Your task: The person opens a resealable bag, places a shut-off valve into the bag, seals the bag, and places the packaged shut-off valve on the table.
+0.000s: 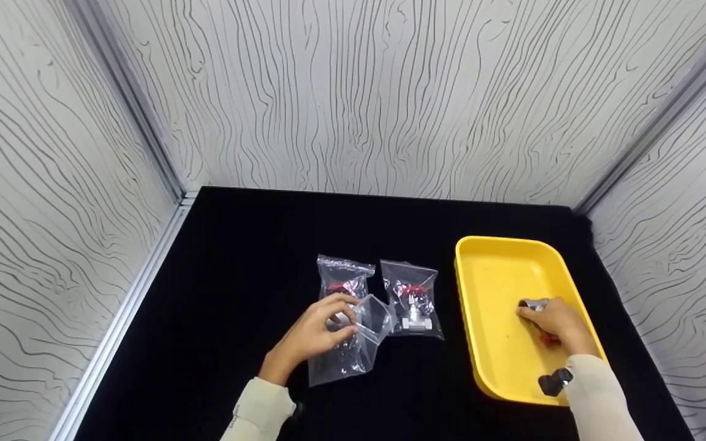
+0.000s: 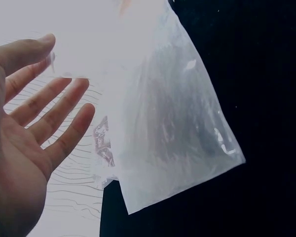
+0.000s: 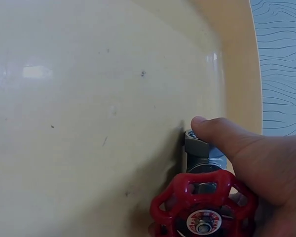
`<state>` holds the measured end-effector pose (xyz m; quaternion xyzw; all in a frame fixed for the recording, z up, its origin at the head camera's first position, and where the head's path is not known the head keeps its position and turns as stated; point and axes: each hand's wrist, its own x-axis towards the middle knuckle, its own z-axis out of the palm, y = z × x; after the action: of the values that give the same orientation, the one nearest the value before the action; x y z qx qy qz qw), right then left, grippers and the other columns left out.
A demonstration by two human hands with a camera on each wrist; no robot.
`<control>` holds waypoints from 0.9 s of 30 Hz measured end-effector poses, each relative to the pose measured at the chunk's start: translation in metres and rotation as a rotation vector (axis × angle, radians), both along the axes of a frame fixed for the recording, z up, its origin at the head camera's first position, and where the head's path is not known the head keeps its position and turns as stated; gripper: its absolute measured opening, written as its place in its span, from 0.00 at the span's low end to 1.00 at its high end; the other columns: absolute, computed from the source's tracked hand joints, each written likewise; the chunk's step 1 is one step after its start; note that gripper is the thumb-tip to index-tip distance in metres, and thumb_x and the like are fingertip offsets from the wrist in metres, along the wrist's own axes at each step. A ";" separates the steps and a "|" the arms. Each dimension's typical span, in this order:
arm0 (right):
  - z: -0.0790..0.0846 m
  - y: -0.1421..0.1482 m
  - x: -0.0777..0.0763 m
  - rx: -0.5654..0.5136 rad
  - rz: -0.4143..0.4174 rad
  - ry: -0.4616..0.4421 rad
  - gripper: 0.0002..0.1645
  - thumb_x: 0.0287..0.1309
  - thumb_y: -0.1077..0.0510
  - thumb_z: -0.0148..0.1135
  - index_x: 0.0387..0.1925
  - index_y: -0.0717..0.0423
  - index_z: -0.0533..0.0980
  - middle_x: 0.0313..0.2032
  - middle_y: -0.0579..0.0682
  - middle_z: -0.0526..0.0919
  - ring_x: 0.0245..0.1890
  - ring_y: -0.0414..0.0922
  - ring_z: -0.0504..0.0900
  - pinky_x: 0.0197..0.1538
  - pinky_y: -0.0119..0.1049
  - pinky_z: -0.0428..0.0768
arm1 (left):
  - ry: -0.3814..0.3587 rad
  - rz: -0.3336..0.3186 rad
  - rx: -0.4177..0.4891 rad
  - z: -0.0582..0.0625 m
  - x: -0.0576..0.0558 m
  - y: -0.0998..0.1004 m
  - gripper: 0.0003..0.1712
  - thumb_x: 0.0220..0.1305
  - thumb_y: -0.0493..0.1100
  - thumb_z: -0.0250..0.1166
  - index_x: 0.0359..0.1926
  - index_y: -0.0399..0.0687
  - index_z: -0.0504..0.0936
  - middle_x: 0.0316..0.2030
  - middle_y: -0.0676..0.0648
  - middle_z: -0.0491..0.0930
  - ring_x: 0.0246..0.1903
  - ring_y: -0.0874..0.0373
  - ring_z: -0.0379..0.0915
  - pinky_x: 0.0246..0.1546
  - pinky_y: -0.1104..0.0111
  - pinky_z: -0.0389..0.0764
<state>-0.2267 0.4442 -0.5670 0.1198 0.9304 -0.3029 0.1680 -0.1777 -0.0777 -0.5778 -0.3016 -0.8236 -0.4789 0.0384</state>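
Observation:
Between thumb and index finger, my left hand [image 1: 315,326] pinches a clear plastic zip bag [image 1: 372,321]. In the left wrist view the bag [image 2: 180,118] hangs down from the fingertips, and the other fingers are spread. Below it lies a bagged valve [image 1: 339,286], mostly hidden by the hand and held bag. Inside the yellow tray [image 1: 494,380], my right hand [image 1: 558,321] grips a metal valve with a red handwheel [image 3: 203,222]. The thumb presses near the valve's threaded end [image 3: 195,145]; the fingers underneath are mostly hidden.
Another bagged valve [image 1: 415,309] with a red handwheel lies between the left hand and the tray. Black cloth [image 1: 255,257] covers the table. Wood-patterned panels [image 1: 353,98] stand at the back and both sides.

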 end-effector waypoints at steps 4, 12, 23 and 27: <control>-0.001 0.002 -0.001 0.029 -0.006 0.000 0.29 0.68 0.39 0.68 0.26 0.60 0.77 0.12 0.46 0.74 0.13 0.40 0.74 0.19 0.32 0.74 | -0.004 0.007 -0.007 0.001 0.000 0.000 0.06 0.65 0.37 0.75 0.38 0.49 0.85 0.60 0.44 0.85 0.47 0.56 0.86 0.48 0.60 0.89; -0.005 0.005 0.000 0.037 -0.039 0.005 0.31 0.66 0.39 0.70 0.34 0.66 0.78 0.14 0.48 0.75 0.14 0.42 0.75 0.20 0.34 0.75 | -0.005 -0.004 0.002 -0.001 -0.001 0.000 0.06 0.65 0.38 0.75 0.37 0.49 0.85 0.60 0.45 0.85 0.54 0.51 0.84 0.48 0.60 0.90; -0.006 0.003 0.002 0.066 -0.028 0.051 0.30 0.66 0.39 0.70 0.29 0.64 0.77 0.14 0.49 0.77 0.13 0.42 0.75 0.19 0.33 0.74 | -0.033 0.003 0.014 -0.001 -0.001 0.001 0.06 0.65 0.38 0.75 0.38 0.49 0.85 0.60 0.44 0.84 0.49 0.54 0.85 0.48 0.57 0.90; -0.002 0.000 0.002 0.066 -0.029 0.051 0.30 0.67 0.38 0.69 0.31 0.63 0.76 0.15 0.49 0.77 0.14 0.42 0.76 0.20 0.33 0.74 | -0.034 0.008 0.019 0.000 -0.001 0.001 0.05 0.65 0.38 0.75 0.38 0.49 0.85 0.59 0.44 0.84 0.46 0.55 0.86 0.48 0.57 0.90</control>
<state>-0.2252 0.4439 -0.5693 0.1312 0.9420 -0.2774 0.1357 -0.1784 -0.0763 -0.5783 -0.2896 -0.8207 -0.4917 0.0291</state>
